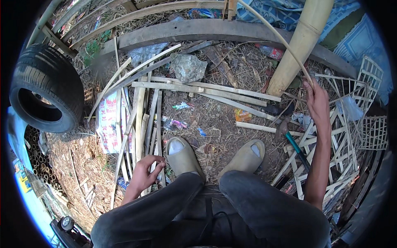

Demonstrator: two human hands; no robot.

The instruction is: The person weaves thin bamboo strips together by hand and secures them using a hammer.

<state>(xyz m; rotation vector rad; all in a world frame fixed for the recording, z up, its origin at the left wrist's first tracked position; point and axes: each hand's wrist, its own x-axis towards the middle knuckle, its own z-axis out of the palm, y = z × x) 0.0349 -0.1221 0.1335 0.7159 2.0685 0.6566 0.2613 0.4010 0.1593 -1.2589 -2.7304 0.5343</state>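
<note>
My right hand point(317, 101) is closed round the near end of a thin bamboo strip point(276, 32), which bows up and away past a thick bamboo pole point(298, 46). Beneath that forearm lies a hammer with a teal handle point(297, 149), resting on woven bamboo lattice pieces point(337, 144). My left hand point(146, 175) hovers by my left knee, thumb and forefinger apart, with nothing visible between them. Just beyond it, several split bamboo strips point(140, 111) lie lengthwise on the ground. More strips point(223, 91) lie crosswise ahead of my feet.
A grey rock point(189, 68) sits among the far strips. At the left stands a black tyre point(47, 89), near a stack of cut bamboo tubes point(36, 159). A long wooden beam point(186, 31) crosses the far side, with blue patterned sheeting point(364, 45) behind.
</note>
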